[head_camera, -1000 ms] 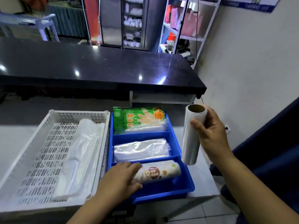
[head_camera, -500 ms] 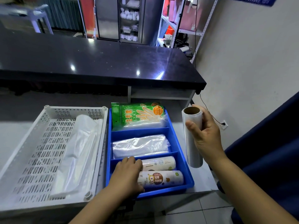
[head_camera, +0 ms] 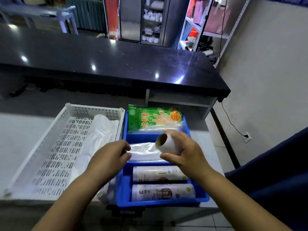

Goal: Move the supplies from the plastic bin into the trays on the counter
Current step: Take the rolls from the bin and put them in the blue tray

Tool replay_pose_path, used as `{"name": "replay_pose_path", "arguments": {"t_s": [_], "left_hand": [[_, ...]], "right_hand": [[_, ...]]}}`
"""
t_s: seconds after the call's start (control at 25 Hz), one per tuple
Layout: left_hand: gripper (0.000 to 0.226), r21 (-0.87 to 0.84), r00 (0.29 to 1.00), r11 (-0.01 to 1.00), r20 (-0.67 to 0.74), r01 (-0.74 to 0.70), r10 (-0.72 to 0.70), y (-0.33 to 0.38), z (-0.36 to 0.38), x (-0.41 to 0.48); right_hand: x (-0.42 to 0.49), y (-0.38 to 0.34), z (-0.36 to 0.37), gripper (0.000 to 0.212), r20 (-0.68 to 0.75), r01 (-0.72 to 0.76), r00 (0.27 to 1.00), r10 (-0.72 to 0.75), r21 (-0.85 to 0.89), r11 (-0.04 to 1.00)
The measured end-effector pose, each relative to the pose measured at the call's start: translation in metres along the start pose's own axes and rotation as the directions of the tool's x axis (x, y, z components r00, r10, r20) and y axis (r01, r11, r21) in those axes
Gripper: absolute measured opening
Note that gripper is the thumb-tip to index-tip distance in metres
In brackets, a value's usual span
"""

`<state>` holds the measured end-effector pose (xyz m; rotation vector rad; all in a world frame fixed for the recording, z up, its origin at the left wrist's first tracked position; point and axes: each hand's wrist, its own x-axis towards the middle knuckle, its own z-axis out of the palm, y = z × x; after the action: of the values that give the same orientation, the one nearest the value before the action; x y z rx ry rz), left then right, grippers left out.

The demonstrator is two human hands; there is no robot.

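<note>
A blue three-compartment tray [head_camera: 163,203] sits on the white counter. Its far compartment holds a green pack of gloves [head_camera: 153,119] and its middle one a pack of clear bags [head_camera: 143,152]. Two printed rolls [head_camera: 158,173] [head_camera: 163,191] lie in the near compartment. My right hand [head_camera: 188,150] holds a white film roll [head_camera: 166,144] tilted over the middle compartment, its cardboard core facing me. My left hand [head_camera: 108,157] has curled fingers touching the left end of the clear bags; whether it grips them is unclear.
A white perforated tray [head_camera: 93,108] stands left of the blue tray, with white plastic bags [head_camera: 98,139] lying in it. A dark raised counter [head_camera: 116,64] runs behind. A wall socket with a cable [head_camera: 246,136] and dark blue fabric [head_camera: 275,164] are at the right.
My right hand brought the film roll from beside the tray to over the middle compartment and tilted it. My left hand left the printed rolls and moved up to the clear bags.
</note>
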<state>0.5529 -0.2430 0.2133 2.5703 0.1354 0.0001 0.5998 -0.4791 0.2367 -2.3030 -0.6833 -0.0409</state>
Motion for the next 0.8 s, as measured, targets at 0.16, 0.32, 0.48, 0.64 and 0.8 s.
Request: {"name": "replay_pose_path", "arguments": {"t_s": [0.16, 0.32, 0.48, 0.64, 0.8], "left_hand": [[0.007, -0.076, 0.979, 0.989, -0.149, 0.129, -0.139, -0.018, -0.021, -0.015], [0.010, -0.096, 0.971, 0.980, -0.151, 0.174, -0.187, -0.025, -0.015, -0.028], [0.010, -0.105, 0.965, 0.974, -0.149, 0.200, -0.214, -0.026, -0.007, -0.031], [0.009, -0.094, 0.955, 0.967, -0.161, 0.238, -0.251, -0.020, -0.005, -0.031], [0.006, -0.097, 0.911, 0.934, -0.206, 0.344, -0.357, -0.020, -0.007, -0.052]], "right_hand": [[-0.003, -0.003, 0.054, 0.063, 0.366, 0.277, 0.922, -0.126, -0.395, 0.876], [-0.002, -0.003, 0.083, 0.059, 0.500, 0.377, 0.856, -0.130, -0.432, 0.819], [-0.003, 0.000, 0.091, 0.061, 0.526, 0.419, 0.835, -0.162, -0.418, 0.806], [-0.005, 0.000, 0.087, 0.063, 0.520, 0.391, 0.840, -0.157, -0.379, 0.839], [0.006, 0.000, 0.068, 0.050, 0.501, 0.406, 0.846, -0.184, -0.380, 0.831]]}}
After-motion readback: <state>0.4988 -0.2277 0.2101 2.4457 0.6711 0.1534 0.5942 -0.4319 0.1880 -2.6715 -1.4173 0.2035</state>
